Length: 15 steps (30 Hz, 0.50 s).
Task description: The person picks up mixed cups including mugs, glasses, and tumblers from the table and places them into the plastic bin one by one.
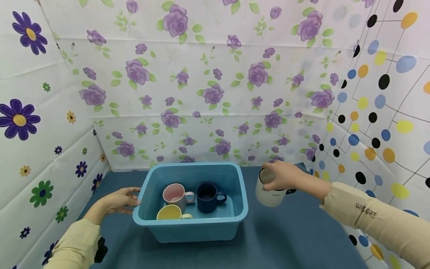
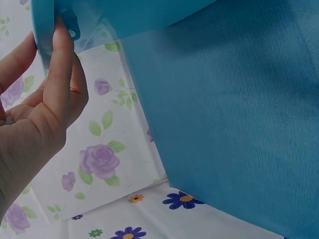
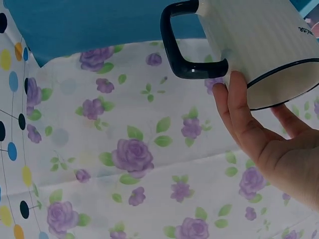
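Note:
My right hand (image 1: 283,176) pinches the rim of a white mug (image 1: 268,198), thumb and fingers on its wall. It hangs a little tilted above the table, right of the tub. Its dark rim and dark handle (image 3: 179,45) show in the right wrist view, with the handle free of my fingers. At the left, my left hand (image 1: 117,200) touches the rim of a blue plastic tub (image 1: 191,229) with fairly straight fingers. Inside the tub stand a pink mug (image 1: 179,200), a dark blue mug (image 1: 206,200) and a yellow mug (image 1: 169,213), its lower part hidden by the front wall.
The tub stands on a blue table (image 1: 285,239). Behind it hangs a white sheet (image 1: 201,101) with purple roses. Flowered sheeting (image 1: 50,157) borders the left side and dotted sheeting (image 1: 383,112) the right.

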Motion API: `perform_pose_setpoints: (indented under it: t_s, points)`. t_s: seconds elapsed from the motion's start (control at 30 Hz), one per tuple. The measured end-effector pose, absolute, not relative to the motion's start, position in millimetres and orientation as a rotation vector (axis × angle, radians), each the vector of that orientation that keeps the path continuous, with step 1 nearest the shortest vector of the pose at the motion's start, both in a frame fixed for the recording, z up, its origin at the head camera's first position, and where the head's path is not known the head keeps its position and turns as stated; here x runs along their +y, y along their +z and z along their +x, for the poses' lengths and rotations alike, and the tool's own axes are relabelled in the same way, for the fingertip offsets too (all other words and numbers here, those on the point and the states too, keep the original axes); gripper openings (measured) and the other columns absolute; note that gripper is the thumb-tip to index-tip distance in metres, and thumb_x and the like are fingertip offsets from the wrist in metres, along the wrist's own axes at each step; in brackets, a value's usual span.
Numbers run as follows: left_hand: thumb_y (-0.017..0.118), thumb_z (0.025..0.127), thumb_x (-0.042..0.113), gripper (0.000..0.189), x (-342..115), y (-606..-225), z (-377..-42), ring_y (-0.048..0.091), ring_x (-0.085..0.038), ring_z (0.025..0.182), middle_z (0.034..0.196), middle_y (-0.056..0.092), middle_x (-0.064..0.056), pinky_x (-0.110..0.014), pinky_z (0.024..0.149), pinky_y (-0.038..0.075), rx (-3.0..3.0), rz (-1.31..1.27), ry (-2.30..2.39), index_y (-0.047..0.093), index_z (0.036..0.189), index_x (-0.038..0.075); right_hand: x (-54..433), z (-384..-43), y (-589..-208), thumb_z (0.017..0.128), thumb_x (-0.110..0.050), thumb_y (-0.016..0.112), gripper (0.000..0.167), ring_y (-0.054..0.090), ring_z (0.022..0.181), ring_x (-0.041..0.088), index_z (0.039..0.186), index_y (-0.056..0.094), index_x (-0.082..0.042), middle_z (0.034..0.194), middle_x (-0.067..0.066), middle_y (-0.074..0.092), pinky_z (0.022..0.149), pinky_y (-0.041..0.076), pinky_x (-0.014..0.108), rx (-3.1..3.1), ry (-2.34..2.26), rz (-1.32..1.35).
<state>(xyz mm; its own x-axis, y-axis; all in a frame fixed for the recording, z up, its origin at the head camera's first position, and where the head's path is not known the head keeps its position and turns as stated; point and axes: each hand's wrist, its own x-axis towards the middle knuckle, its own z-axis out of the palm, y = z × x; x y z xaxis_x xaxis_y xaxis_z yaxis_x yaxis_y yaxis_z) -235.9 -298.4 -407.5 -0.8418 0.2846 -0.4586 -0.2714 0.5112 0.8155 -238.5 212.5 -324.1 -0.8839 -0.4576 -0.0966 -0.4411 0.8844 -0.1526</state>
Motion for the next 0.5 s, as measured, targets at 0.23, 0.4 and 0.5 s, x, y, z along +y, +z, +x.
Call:
perform_pose_setpoints:
  t_s: [0.23, 0.4, 0.5]
  points:
    - [0.059, 0.091, 0.007, 0.074, -298.1, -407.1, -236.3, 0.061, -0.017, 0.096, 0.120, 0.055, -0.025, -0.047, 0.086, 0.053, 2.207, 0.006, 1.330, 0.010, 0.143, -0.014, 202.0, -242.3, -315.5, 0.080, -0.039, 0.071, 0.064, 0.062, 0.098, 0.034, 0.131, 0.053, -0.006, 0.118, 0.018, 0.062, 0.072, 0.053, 0.045, 2.910, -0.171, -0.736]
    - [0.059, 0.091, 0.008, 0.075, -298.7, -407.6, -236.3, 0.061, -0.016, 0.095, 0.119, 0.056, -0.023, -0.047, 0.086, 0.053, 2.202, 0.014, 1.333, 0.010, 0.143, -0.014, 194.6, -243.8, -309.5, 0.080, -0.038, 0.071, 0.062, 0.062, 0.099, 0.035, 0.131, 0.053, -0.006, 0.118, 0.017, 0.063, 0.076, 0.052, 0.047, 2.901, -0.168, -0.744]
    - [0.060, 0.091, 0.009, 0.076, -298.9, -408.2, -236.1, 0.061, -0.016, 0.095, 0.119, 0.056, -0.023, -0.048, 0.087, 0.053, 2.204, 0.009, 1.326, 0.010, 0.143, -0.014, 188.6, -243.8, -306.4, 0.080, -0.040, 0.070, 0.063, 0.060, 0.104, 0.036, 0.132, 0.053, -0.008, 0.121, 0.017, 0.062, 0.080, 0.051, 0.050, 2.897, -0.144, -0.733]
